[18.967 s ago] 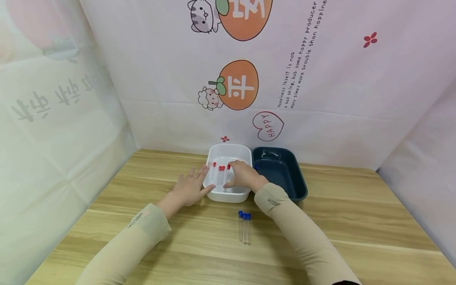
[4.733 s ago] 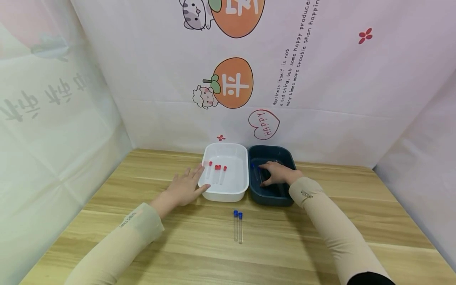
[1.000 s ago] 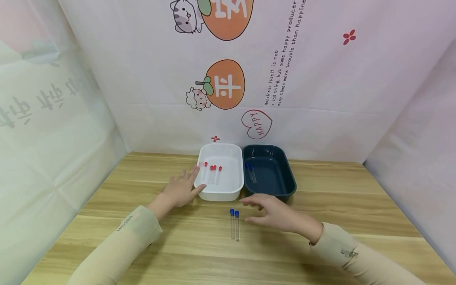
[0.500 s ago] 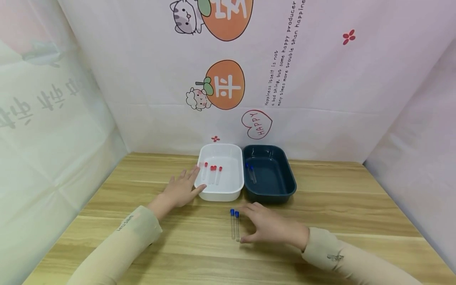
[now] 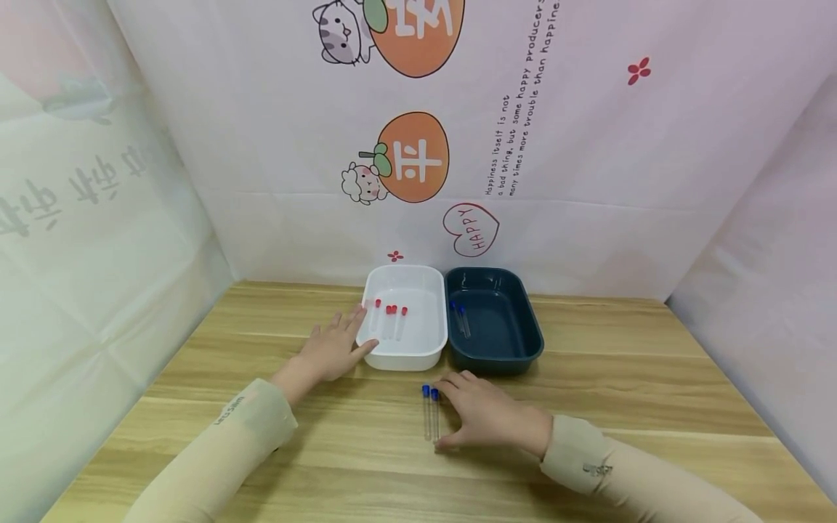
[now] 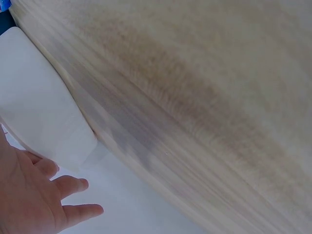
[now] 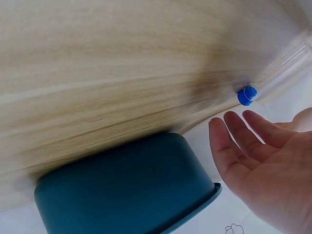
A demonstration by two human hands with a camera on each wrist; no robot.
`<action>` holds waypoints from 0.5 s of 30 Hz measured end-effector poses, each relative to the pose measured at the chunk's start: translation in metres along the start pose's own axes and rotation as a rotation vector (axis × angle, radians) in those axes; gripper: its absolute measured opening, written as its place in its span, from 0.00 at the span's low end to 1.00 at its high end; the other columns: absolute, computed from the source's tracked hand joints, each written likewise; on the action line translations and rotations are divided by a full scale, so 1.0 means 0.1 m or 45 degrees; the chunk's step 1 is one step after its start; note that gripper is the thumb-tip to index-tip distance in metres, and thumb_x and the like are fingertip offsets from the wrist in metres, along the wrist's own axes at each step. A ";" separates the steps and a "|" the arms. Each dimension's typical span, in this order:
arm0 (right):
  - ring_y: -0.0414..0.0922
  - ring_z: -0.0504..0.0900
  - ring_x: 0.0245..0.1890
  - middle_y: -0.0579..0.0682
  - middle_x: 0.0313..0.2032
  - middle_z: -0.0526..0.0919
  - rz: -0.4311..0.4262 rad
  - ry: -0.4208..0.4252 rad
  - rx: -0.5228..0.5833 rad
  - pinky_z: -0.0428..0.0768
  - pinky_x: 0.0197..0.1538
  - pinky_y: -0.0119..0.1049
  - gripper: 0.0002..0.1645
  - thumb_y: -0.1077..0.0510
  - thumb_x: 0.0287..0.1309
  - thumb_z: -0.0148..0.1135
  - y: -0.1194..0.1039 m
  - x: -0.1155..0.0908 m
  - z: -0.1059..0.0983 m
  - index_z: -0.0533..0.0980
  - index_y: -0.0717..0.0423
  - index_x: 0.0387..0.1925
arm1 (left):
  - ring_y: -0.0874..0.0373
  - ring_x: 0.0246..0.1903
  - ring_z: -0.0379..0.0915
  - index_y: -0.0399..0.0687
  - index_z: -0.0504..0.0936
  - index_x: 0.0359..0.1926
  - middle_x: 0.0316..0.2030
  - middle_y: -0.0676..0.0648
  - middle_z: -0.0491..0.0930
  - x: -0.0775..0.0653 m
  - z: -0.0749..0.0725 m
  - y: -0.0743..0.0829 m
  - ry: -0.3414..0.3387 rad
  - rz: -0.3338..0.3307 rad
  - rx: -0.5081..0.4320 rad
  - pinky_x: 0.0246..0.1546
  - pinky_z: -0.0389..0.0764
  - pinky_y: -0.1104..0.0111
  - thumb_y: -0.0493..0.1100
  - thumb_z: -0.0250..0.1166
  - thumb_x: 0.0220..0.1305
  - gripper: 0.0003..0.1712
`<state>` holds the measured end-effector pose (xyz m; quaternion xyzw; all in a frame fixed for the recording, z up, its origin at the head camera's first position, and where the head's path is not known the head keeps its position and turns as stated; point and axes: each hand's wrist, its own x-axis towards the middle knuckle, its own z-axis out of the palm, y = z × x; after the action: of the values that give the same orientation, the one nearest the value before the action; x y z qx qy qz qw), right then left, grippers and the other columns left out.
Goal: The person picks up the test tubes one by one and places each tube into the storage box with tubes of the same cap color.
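Two clear test tubes with blue caps lie side by side on the table, a left tube [image 5: 427,414] and a right tube [image 5: 436,418]. My right hand [image 5: 487,412] is spread along the right tube, fingertips close by its blue cap [image 7: 247,95] and thumb near its bottom end. In the right wrist view a small gap shows between the fingers and the cap. My left hand [image 5: 328,354] rests with extended fingers on the left rim of a white tray [image 5: 428,283]. Inside that tray lie several red-capped test tubes [image 5: 400,325].
A dark blue tray [image 5: 506,319] stands against the white tray's right side, with two blue-capped tubes [image 5: 465,322] along its left wall. Both trays sit at the table's back, before a printed cloth backdrop [image 5: 556,218]. Wooden tabletop [image 5: 353,465] extends in front.
My right hand has come left and down to the right-hand tube on the table. My left hand stays at the white tray. Earlier, three blue-capped tubes lay on the table; now two do.
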<state>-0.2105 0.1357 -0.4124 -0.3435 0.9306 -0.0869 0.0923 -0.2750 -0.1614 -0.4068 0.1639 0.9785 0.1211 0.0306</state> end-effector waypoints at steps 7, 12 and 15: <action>0.53 0.73 0.61 0.57 0.64 0.75 -0.010 0.000 -0.026 0.75 0.64 0.51 0.57 0.29 0.49 0.75 -0.01 0.01 0.02 0.70 0.61 0.69 | 0.31 0.76 0.43 0.42 0.46 0.82 0.80 0.41 0.46 0.00 0.00 0.00 -0.005 0.002 -0.006 0.68 0.49 0.29 0.65 0.48 0.78 0.47; 0.53 0.74 0.61 0.58 0.64 0.75 -0.016 0.001 -0.049 0.75 0.63 0.51 0.57 0.28 0.50 0.74 0.00 0.03 0.03 0.71 0.62 0.69 | 0.31 0.76 0.43 0.42 0.45 0.82 0.80 0.41 0.45 0.00 0.01 -0.01 -0.010 -0.002 -0.015 0.67 0.48 0.28 0.66 0.47 0.78 0.47; 0.54 0.73 0.62 0.58 0.64 0.75 -0.012 0.000 -0.058 0.75 0.63 0.50 0.57 0.28 0.50 0.74 0.01 0.05 0.04 0.71 0.62 0.69 | 0.31 0.76 0.43 0.43 0.45 0.82 0.81 0.41 0.46 0.01 0.02 -0.02 -0.005 0.001 -0.014 0.67 0.48 0.28 0.67 0.46 0.78 0.47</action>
<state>-0.2146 0.1330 -0.4168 -0.3500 0.9306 -0.0660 0.0840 -0.2759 -0.1624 -0.4087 0.1642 0.9778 0.1261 0.0333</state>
